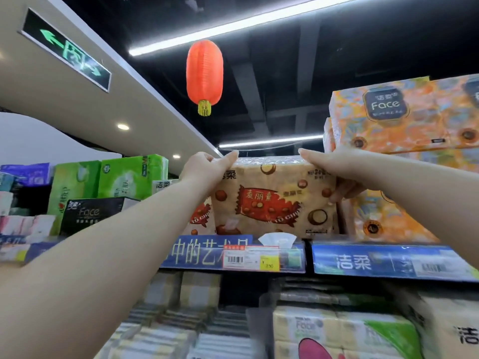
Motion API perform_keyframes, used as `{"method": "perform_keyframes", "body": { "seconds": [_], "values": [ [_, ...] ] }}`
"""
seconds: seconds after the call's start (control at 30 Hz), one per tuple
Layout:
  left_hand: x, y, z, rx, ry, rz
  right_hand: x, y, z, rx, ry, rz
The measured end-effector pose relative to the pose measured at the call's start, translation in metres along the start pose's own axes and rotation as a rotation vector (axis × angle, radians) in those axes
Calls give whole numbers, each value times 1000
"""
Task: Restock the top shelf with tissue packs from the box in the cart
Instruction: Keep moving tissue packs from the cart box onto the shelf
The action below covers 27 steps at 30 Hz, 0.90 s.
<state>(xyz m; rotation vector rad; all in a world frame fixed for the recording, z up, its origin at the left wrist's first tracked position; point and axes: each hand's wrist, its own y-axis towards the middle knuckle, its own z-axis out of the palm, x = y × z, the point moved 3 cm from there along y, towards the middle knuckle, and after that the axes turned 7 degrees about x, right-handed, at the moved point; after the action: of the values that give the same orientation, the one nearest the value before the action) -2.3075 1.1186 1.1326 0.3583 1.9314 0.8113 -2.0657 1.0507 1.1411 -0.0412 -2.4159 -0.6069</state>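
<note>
A beige tissue pack (pixel 274 198) printed with a red candy wrapper and brown chocolate balls stands on the top shelf (pixel 285 257), above the blue price strip. My left hand (pixel 207 168) grips its upper left corner, thumb lying along the top edge. My right hand (pixel 329 164) grips the upper right corner, with fingers curled round the pack's right side. A second pack of the same print (pixel 201 218) shows partly behind my left forearm. The box and the cart are out of view.
Orange Face tissue packs (pixel 404 117) are stacked close on the right, reaching higher than the held pack. Green packs (pixel 129 177) and a black Face pack (pixel 93 213) stand on the left. Lower shelves hold more tissue packs (pixel 337 332). A red lantern (pixel 204 73) hangs overhead.
</note>
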Motion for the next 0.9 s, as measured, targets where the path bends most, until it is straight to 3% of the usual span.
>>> {"method": "perform_keyframes", "body": {
  "seconds": [0.27,0.4,0.53,0.63,0.73,0.83,0.9],
  "values": [
    [4,20,3,126,240,84,12,12,4,-87,-120,83],
    [21,21,2,212,199,209,22,14,1,-194,-514,77],
    [36,24,5,267,104,317,40,17,9,-329,-884,-131],
    [45,26,11,245,74,336,53,22,30,-174,-802,-295],
    [53,29,16,243,81,330,60,29,50,-11,-672,-344],
    [59,28,14,179,101,362,58,36,59,38,-671,-347],
    [62,33,5,27,251,409,57,38,59,10,-716,-366]
  ]
}}
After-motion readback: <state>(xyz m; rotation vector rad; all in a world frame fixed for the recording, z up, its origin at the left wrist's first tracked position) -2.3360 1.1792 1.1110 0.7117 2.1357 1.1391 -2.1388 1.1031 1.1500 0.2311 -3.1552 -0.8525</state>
